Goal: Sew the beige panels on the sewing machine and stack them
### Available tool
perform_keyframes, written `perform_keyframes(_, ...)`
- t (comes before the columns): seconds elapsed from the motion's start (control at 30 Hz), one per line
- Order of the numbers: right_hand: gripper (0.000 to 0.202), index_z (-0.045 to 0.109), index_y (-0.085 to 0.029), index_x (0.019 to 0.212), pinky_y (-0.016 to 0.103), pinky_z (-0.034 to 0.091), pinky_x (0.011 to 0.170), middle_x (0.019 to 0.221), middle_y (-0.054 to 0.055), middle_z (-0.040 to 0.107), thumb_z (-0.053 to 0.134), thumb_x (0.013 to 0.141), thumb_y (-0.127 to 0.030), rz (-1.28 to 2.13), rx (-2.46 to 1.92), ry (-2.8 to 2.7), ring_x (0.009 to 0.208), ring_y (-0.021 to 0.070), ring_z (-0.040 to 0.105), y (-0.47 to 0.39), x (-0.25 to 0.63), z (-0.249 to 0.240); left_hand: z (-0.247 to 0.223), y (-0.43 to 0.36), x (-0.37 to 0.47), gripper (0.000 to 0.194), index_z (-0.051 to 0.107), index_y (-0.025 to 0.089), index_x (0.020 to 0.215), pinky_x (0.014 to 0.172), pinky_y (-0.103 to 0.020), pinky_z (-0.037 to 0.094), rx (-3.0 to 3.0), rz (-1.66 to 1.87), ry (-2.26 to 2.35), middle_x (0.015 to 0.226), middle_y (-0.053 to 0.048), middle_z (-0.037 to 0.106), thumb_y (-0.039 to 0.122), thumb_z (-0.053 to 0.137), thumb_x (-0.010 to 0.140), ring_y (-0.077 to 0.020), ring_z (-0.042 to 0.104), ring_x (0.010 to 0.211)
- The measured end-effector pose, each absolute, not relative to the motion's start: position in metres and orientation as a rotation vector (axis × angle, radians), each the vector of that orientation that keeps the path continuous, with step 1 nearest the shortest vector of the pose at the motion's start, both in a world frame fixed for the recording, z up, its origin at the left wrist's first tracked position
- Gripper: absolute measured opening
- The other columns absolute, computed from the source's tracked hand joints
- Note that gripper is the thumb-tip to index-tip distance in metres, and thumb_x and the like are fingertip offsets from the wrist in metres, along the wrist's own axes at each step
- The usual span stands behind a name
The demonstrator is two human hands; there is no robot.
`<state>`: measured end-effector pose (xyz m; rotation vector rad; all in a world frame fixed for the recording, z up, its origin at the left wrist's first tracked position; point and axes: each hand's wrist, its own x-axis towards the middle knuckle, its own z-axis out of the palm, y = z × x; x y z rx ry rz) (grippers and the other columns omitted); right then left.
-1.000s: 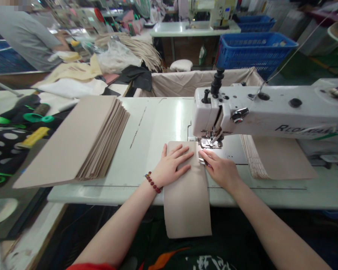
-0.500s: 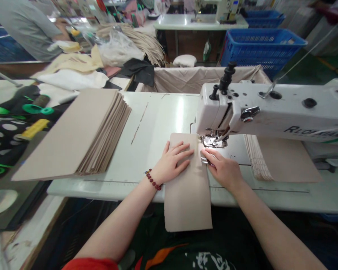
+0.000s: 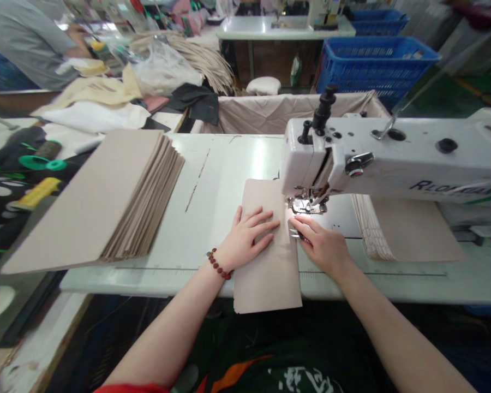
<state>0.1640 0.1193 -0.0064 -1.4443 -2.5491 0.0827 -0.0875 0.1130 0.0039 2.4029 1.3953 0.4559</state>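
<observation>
A beige fabric panel [image 3: 265,284] lies on the sewing table, its right edge beside the presser foot [image 3: 308,206] of a white sewing machine [image 3: 393,158]. Flat on the panel rests my left hand [image 3: 254,236], fingers spread, a beaded bracelet on the wrist. My right hand [image 3: 321,243] is closed around small thread snips [image 3: 297,234], whose metal blades stick out to the left. Its fingertips touch the panel's right edge just in front of the foot. The needle point is too small to make out.
A tall stack of beige panels [image 3: 90,196] stands at the left, and another stack [image 3: 417,229] lies right of the needle, under the machine arm. Thread spools [image 3: 41,191] and cloth scraps crowd the far left. Blue crates [image 3: 376,65] and a person in grey [image 3: 28,43] are behind.
The panel has slid forward, away from me, along the presser foot, so its near edge hangs less far over the table. Both hands keep nearly the same pose; the view has shifted slightly.
</observation>
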Motion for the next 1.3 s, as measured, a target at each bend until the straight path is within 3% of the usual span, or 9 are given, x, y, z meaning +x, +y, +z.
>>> perform_keyframes(0.83, 0.055, 0.046, -0.033, 0.144, 0.031, 0.056, 0.074, 0.145, 0.001, 0.052, 0.05, 0.091, -0.02, 0.111, -1.426, -2.542, 0.106, 0.0199, 0.065, 0.118, 0.165, -0.005, 0.006, 0.11, -0.088, 0.037, 0.056, 0.034, 0.136, 0.12, -0.058, -0.001, 2.463, 0.454, 1.35, 0.148, -0.002, 0.048, 0.036, 0.046, 0.1, -0.0262, 0.031, 0.144)
perform_keyframes(1.13, 0.051, 0.047, -0.033, 0.143, 0.03, 0.055, 0.075, 0.147, 0.0, 0.051, 0.048, 0.094, -0.021, 0.147, -1.43, -2.535, 0.105, 0.0196, 0.065, 0.118, 0.166, -0.005, 0.009, 0.1, -0.09, 0.044, 0.043, 0.029, 0.146, 0.122, -0.052, 0.014, 2.543, 0.348, 1.175, 0.15, -0.003, 0.046, 0.036, 0.042, 0.102, -0.0218, 0.033, 0.144)
perform_keyframes(1.3, 0.05, 0.048, -0.032, 0.142, 0.03, 0.055, 0.074, 0.146, 0.001, 0.052, 0.049, 0.093, -0.021, 0.15, -1.423, -2.532, 0.106, 0.0195, 0.065, 0.118, 0.166, -0.005, 0.007, 0.103, -0.092, 0.045, 0.04, 0.027, 0.147, 0.122, -0.051, 0.014, 2.62, 0.302, 1.166, 0.151, -0.003, 0.043, 0.037, 0.04, 0.103, -0.022, 0.03, 0.145)
